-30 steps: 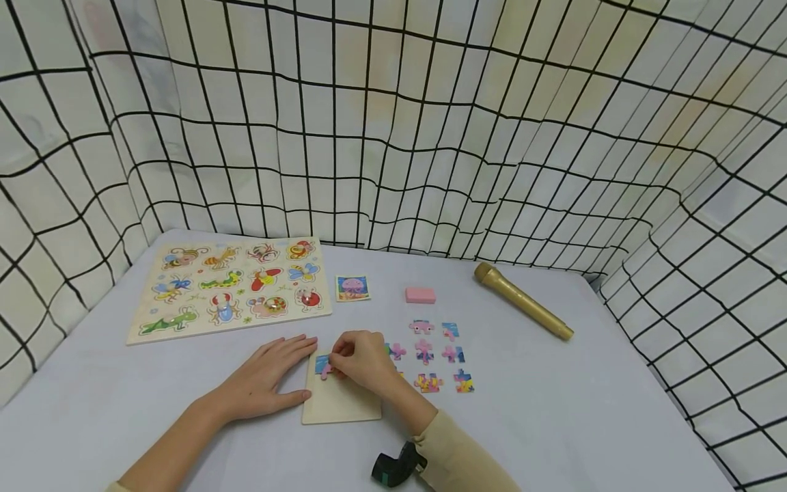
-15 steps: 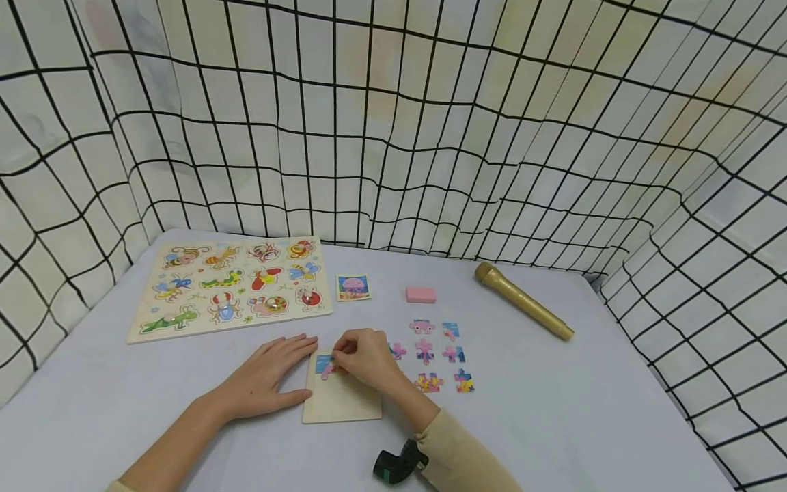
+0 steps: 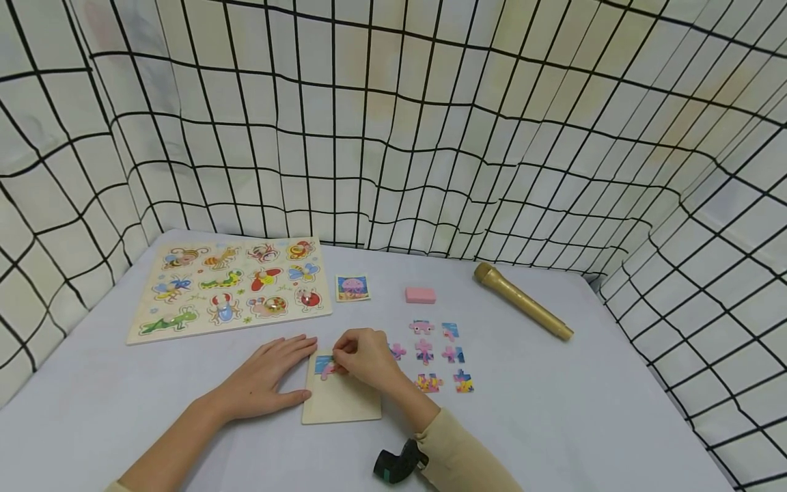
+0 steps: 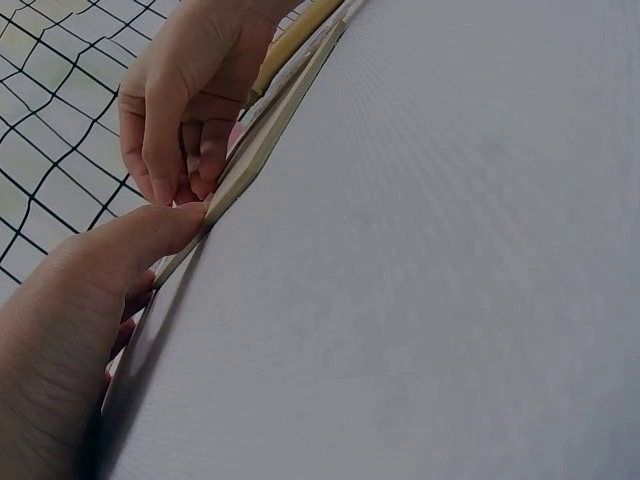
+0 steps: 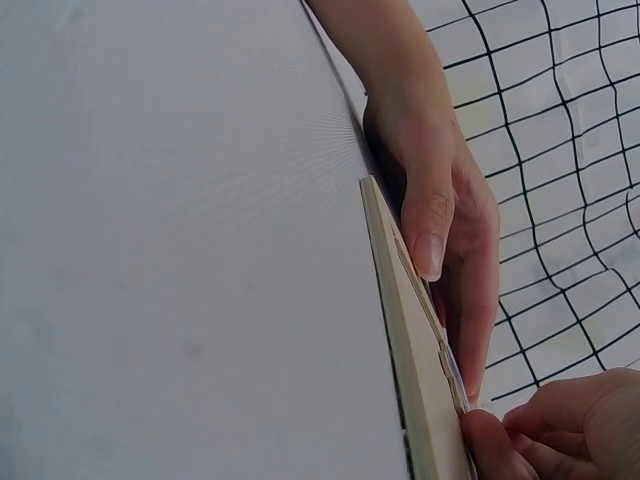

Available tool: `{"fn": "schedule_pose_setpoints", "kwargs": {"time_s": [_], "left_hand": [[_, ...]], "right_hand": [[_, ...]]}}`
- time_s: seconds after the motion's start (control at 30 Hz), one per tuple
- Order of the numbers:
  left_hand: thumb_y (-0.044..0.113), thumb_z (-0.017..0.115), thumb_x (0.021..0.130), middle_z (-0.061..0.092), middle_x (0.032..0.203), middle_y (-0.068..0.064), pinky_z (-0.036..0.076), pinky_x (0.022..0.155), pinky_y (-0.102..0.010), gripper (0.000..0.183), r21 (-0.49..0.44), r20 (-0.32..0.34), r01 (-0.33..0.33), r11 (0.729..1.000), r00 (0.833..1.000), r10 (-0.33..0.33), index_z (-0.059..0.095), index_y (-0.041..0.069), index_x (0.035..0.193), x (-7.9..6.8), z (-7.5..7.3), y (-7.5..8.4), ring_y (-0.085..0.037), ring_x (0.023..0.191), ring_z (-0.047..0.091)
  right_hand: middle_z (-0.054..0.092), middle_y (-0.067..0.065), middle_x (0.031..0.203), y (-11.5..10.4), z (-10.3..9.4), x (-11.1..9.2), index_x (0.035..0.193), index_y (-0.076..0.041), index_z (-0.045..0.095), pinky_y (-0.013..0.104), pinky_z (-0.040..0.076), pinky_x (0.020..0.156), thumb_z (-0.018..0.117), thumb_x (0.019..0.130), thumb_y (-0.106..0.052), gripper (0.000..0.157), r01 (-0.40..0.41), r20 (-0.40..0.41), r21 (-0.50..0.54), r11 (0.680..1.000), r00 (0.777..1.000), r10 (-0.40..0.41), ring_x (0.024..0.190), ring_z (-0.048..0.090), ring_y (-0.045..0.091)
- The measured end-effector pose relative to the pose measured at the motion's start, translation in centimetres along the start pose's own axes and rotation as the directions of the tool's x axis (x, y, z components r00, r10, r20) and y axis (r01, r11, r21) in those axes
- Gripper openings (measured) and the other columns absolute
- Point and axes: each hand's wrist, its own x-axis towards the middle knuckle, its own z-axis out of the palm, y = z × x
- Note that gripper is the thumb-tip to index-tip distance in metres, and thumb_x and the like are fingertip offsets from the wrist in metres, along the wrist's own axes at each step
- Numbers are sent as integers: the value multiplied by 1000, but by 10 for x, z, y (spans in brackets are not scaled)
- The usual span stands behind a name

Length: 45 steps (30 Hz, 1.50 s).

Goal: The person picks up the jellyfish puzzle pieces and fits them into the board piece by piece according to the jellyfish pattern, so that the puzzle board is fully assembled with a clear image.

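Observation:
My left hand (image 3: pixel 270 376) lies with straight fingers along the left edge of a small wooden puzzle board (image 3: pixel 341 406). Its thumb touches that edge, as the left wrist view also shows at the board's side (image 4: pixel 262 150). Bent over the board's upper part, my right hand (image 3: pixel 367 357) pinches at the right side of a blue and pink jigsaw piece (image 3: pixel 323 366) in the top left corner. The fingertips partly cover what they pinch. In the right wrist view, thumb and fingers (image 5: pixel 490 445) meet close over the board's surface.
Loose jigsaw pieces (image 3: pixel 424 350) lie in rows right of the board. Behind are an octopus picture card (image 3: pixel 353 288), a pink block (image 3: pixel 420 295), a gold microphone (image 3: pixel 522 301) and a large insect puzzle (image 3: pixel 236 326). Black netting (image 3: pixel 393 143) surrounds the table.
My right hand has shifted very slightly right, and more of the corner piece shows. My left hand stays at the board's edge.

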Motion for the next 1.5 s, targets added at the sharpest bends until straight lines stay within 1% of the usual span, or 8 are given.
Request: {"fn": "schedule_pose_setpoints", "kwargs": {"time_s": [0.27, 0.53, 0.8, 0.9, 1.07, 1.27, 1.4, 1.5], "left_hand": [[52, 62, 80, 41, 140, -5, 19, 105, -47, 73, 4, 1, 2, 1000, 1000, -2, 44, 7, 136, 1, 0, -1, -26, 131, 32], [51, 62, 80, 41, 140, -6, 20, 105, -47, 73, 9, 0, 5, 1000, 1000, -5, 45, 6, 135, 1, -1, -1, -27, 131, 32], [51, 61, 81, 42, 140, -6, 20, 105, -46, 72, 22, -15, -2, 1000, 1000, 2, 45, 6, 135, -2, 1, -1, -26, 131, 33], [51, 61, 81, 42, 140, -6, 20, 105, -46, 72, 21, -18, -4, 1000, 1000, 4, 45, 6, 135, -3, 2, -1, -27, 130, 33], [52, 60, 81, 42, 139, -6, 20, 105, -47, 72, 17, -23, -4, 1000, 1000, 4, 46, 6, 134, -5, 2, 0, -27, 130, 34], [53, 59, 82, 42, 139, -5, 21, 104, -47, 71, 10, -16, 1, 1000, 1000, -1, 45, 7, 135, -5, 4, 0, -27, 130, 33], [53, 59, 82, 42, 139, -5, 20, 104, -47, 71, 8, -19, -2, 1000, 1000, 2, 45, 7, 135, -3, 4, 0, -27, 130, 33], [53, 59, 82, 42, 139, -5, 21, 104, -47, 71, 11, -26, -8, 1000, 1000, 8, 46, 7, 135, -1, 3, 0, -27, 130, 33]], "right_hand": [[62, -5, 65, 0, -7, 0, 83, -2, 68, 17, 49, 50, 64, 85, -6, 6, -10, 10, 35, 999, 1000, 10, 53, 60, 2], [65, -6, 70, 7, -28, 1, 83, -4, 69, 15, 48, 56, 66, 83, -7, 4, 29, -75, -76, 997, 997, -35, 62, 58, 1], [67, 1, 81, 21, -57, -1, 90, -2, 67, 19, 51, 64, 64, 84, -6, 8, 56, -117, -161, 985, 990, -76, 74, 62, 11], [66, 2, 85, 29, -67, -2, 95, -2, 65, 21, 51, 69, 63, 84, -6, 12, 45, -137, -207, 977, 988, -75, 78, 62, 14], [66, 9, 93, 43, -83, -2, 101, 0, 64, 30, 51, 76, 62, 83, -6, 19, 25, -162, -280, 960, 984, -73, 88, 61, 22], [63, 12, 104, 60, -98, -3, 107, -1, 63, 39, 46, 85, 63, 84, -11, 25, -50, -166, -331, 942, 986, -6, 100, 56, 27], [61, 15, 106, 70, -103, -3, 107, 1, 63, 44, 42, 88, 63, 84, -10, 26, -71, -186, -344, 936, 983, 6, 104, 50, 32], [60, 14, 107, 75, -108, -2, 106, -1, 64, 49, 39, 90, 63, 83, -12, 26, -125, -215, -364, 923, 975, 48, 105, 47, 34]]}}
